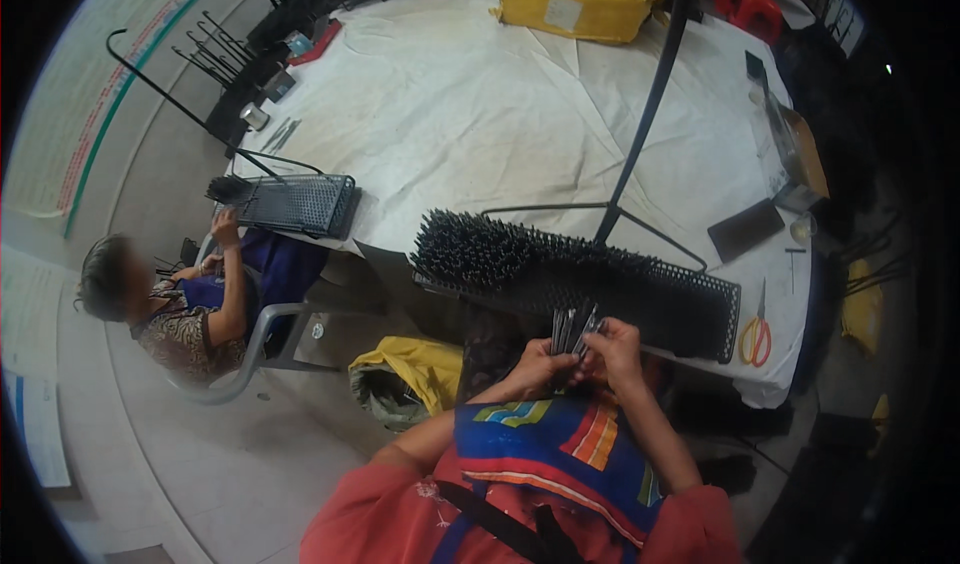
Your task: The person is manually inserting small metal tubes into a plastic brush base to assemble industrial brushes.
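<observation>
Close to my body, below the near edge of a black perforated metal tray, my left hand is closed around a small bundle of thin dark sticks. They stand fanned slightly apart with their tips up. My right hand pinches at the right side of this bundle; its fingertips partly hide what they grip. Dense dark sticks fill the left part of the tray, tips pointing up. Their exact kind is too small to tell.
A dark pole rises behind the tray. Orange-handled scissors lie right of it on the white-covered table. A yellow bag is at the back. Left, a seated person works at another tray. A yellow sack stands below.
</observation>
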A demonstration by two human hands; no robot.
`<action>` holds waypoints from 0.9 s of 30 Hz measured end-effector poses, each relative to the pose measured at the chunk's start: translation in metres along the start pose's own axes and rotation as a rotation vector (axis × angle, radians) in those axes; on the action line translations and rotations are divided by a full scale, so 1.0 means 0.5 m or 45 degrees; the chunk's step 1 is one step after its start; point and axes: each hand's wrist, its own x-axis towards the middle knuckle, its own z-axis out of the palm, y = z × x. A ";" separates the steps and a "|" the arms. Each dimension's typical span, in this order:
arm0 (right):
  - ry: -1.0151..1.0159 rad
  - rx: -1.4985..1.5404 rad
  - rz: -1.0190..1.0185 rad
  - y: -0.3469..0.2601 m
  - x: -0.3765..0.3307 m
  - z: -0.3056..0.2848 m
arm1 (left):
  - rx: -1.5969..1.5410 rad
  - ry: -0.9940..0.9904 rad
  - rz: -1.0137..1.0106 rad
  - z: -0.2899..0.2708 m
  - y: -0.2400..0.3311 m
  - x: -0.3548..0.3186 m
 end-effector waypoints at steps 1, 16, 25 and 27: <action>0.007 0.006 -0.018 -0.006 0.000 -0.002 | -0.014 0.014 -0.042 0.006 0.008 -0.002; 0.250 0.034 -0.532 -0.079 0.019 -0.030 | -0.346 0.160 -0.164 -0.017 0.020 0.036; 0.331 -0.199 -1.116 -0.128 0.069 0.016 | -0.357 0.106 -0.082 -0.011 0.017 0.030; 0.319 -0.223 -1.146 -0.126 0.081 0.018 | -0.337 0.088 -0.068 -0.007 0.024 0.026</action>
